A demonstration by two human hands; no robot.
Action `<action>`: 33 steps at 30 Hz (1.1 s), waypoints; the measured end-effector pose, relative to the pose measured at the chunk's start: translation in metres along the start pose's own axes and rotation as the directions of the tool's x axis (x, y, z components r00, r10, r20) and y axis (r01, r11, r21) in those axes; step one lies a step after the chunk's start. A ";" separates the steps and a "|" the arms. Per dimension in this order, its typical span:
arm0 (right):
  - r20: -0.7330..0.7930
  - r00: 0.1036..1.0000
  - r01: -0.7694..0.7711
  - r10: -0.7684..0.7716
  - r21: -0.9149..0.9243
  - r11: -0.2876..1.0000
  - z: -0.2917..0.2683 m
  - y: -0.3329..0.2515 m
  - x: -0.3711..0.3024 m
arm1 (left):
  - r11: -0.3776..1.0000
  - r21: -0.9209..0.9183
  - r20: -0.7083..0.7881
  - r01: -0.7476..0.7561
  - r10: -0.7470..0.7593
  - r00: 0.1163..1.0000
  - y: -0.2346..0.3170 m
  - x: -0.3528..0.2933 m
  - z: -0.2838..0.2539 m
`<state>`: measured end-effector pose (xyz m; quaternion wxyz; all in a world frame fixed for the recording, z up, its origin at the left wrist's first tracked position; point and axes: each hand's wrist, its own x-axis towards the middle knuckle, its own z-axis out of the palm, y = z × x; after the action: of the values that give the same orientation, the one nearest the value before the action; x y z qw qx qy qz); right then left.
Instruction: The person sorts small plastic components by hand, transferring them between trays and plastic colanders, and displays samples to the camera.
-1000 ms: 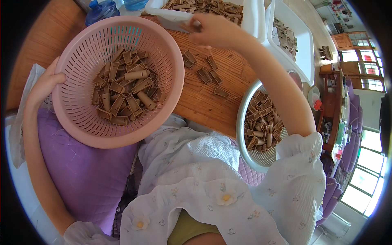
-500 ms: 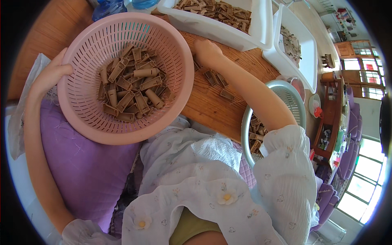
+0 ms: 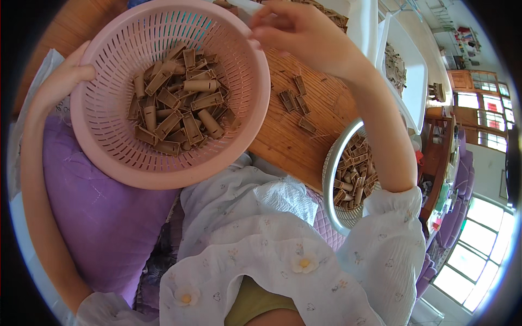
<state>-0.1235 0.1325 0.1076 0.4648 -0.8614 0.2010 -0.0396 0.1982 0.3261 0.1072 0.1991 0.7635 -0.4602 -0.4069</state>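
A pink slotted plastic basket (image 3: 111, 163) is tilted over the purple cushion (image 3: 103, 217). It holds a heap of small brown trough-shaped plastic pieces (image 3: 190, 127). My left hand (image 3: 68, 76) is closed on the basket's left rim, thumb over the edge. My right hand (image 3: 296, 35) is raised at the far right rim, its fingers bent and apart, slightly blurred; nothing shows between them. On the wooden table (image 3: 283, 144), several loose brown pieces (image 3: 296, 102) lie below my right forearm.
To the right, a pale grey-green basket (image 3: 329, 179) holds more brown pieces. At the far side stands a white tub (image 3: 359, 22) of brown pieces, partly behind my right hand. Beside it, another white bin (image 3: 416, 81) contains small greyish bits.
My right hand has risen from the tabletop to the pink basket's far right rim. The pink basket has shifted slightly farther away, with my left hand still on its rim.
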 end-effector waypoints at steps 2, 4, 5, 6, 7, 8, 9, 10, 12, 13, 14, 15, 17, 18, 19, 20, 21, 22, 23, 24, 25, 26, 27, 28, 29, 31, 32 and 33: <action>-0.039 0.996 -0.090 0.081 -0.440 0.893 -0.005 0.027 -0.014 | 0.999 -0.024 0.017 -0.025 0.025 1.000 -0.003 0.003 0.002; 0.050 0.909 -0.251 0.415 -0.727 0.639 -0.010 0.051 -0.031 | 0.998 -0.027 -0.003 -0.059 0.059 0.998 -0.002 0.004 0.005; 0.088 0.831 -0.259 0.549 -0.813 0.522 -0.003 0.056 -0.034 | 0.996 -0.013 -0.030 -0.084 0.084 0.996 0.000 -0.003 0.004; 0.131 0.750 -0.262 0.649 -0.841 0.473 0.005 0.058 -0.036 | 0.998 -0.015 -0.043 -0.067 0.067 0.997 0.001 -0.010 0.002; 0.160 0.646 -0.264 0.746 -0.870 0.416 0.016 0.058 -0.039 | 0.998 -0.001 -0.057 -0.061 0.061 0.996 -0.001 -0.012 0.002; 0.152 0.636 -0.272 0.757 -0.873 0.404 0.024 0.065 -0.045 | 0.997 0.010 -0.058 -0.076 0.076 0.995 -0.002 -0.004 0.005; 0.120 0.614 -0.264 0.780 -0.900 0.346 0.035 0.075 -0.052 | 0.996 0.001 -0.049 -0.085 0.085 0.995 -0.003 0.003 0.008; 0.092 0.603 -0.248 0.792 -0.922 0.296 0.041 0.081 -0.057 | 0.996 -0.001 -0.058 -0.090 0.090 0.994 0.000 0.001 0.008; 0.100 0.619 -0.222 0.779 -0.929 0.296 0.052 0.097 -0.060 | 0.996 -0.004 -0.069 -0.090 0.090 0.994 0.000 -0.001 0.007; 0.108 0.633 -0.198 0.767 -0.935 0.295 0.054 0.099 -0.058 | 0.996 -0.014 -0.059 -0.083 0.082 0.995 -0.002 -0.003 0.007; 0.109 0.634 -0.197 0.766 -0.935 0.295 0.051 0.100 -0.056 | 0.997 -0.023 -0.049 -0.078 0.077 0.996 -0.002 -0.003 0.006; 0.089 0.630 -0.229 0.772 -0.928 0.294 0.046 0.101 -0.053 | 0.997 -0.023 -0.050 -0.079 0.078 0.996 -0.002 -0.004 0.006; 0.068 0.623 -0.261 0.780 -0.921 0.290 0.032 0.098 -0.048 | 0.998 -0.017 -0.051 -0.068 0.067 0.996 -0.001 -0.002 0.007; 0.072 0.624 -0.263 0.778 -0.918 0.296 0.022 0.093 -0.045 | 0.998 -0.017 -0.052 -0.066 0.065 0.997 -0.001 -0.002 0.008; 0.067 0.622 -0.271 0.780 -0.916 0.295 0.011 0.086 -0.043 | 0.997 -0.010 -0.054 -0.074 0.073 0.996 0.000 0.000 0.009; 0.150 0.644 -0.290 0.750 -0.859 0.422 0.001 0.076 -0.040 | 0.997 0.000 -0.060 -0.076 0.076 0.995 0.002 0.000 0.009; 0.227 0.668 -0.305 0.709 -0.785 0.540 -0.009 0.065 -0.037 | 0.997 0.001 -0.061 -0.078 0.078 0.995 0.002 -0.001 0.008; 0.285 0.711 -0.362 0.643 -0.636 0.682 -0.014 0.045 -0.033 | 0.996 -0.014 -0.051 -0.088 0.088 0.995 0.000 0.005 0.009; 0.353 0.774 -0.355 0.526 -0.446 0.821 -0.010 0.018 -0.024 | 0.998 -0.010 -0.072 -0.060 0.059 0.996 0.002 -0.013 0.002; 0.406 0.851 -0.286 0.333 -0.174 0.942 -0.008 0.009 -0.022 | 0.997 -0.020 -0.055 -0.080 0.079 0.995 -0.003 -0.001 0.007; 0.402 0.910 -0.162 0.100 0.123 0.979 -0.007 0.001 -0.020 | 0.997 -0.027 -0.063 -0.078 0.076 0.995 -0.002 -0.002 0.008; 0.401 0.911 -0.160 0.098 0.124 0.979 -0.009 -0.002 -0.019 | 0.997 -0.035 -0.073 -0.073 0.071 0.995 -0.003 -0.003 0.009; 0.404 0.912 -0.115 0.065 0.101 0.988 -0.011 -0.004 -0.016 | 0.997 -0.034 -0.075 -0.071 0.068 0.995 -0.004 -0.004 0.010; 0.402 0.915 -0.070 0.035 0.072 0.995 -0.015 -0.006 -0.014 | 0.997 -0.029 -0.066 -0.073 0.071 0.995 -0.003 -0.003 0.009; 0.400 0.916 -0.068 0.036 0.066 0.996 -0.016 -0.002 -0.014 | 0.997 -0.024 -0.057 -0.073 0.071 0.996 -0.002 -0.003 0.008; 0.176 0.876 -0.364 0.450 -0.373 0.854 -0.009 0.026 -0.020 | 0.996 -0.022 -0.058 -0.086 0.084 0.995 -0.003 -0.002 0.008; 0.035 0.885 -0.366 0.465 -0.564 0.740 0.004 0.047 -0.026 | 0.996 -0.017 -0.054 -0.093 0.092 0.994 -0.002 -0.001 0.008; -0.111 0.885 -0.385 0.452 -0.720 0.577 0.018 0.069 -0.033 | 0.995 -0.020 -0.051 -0.103 0.102 0.994 -0.001 0.004 0.009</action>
<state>-0.1703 0.1252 0.0450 0.0903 -0.9018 0.3773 0.1904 0.1926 0.3240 0.1000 0.2396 0.7466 -0.4890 -0.3822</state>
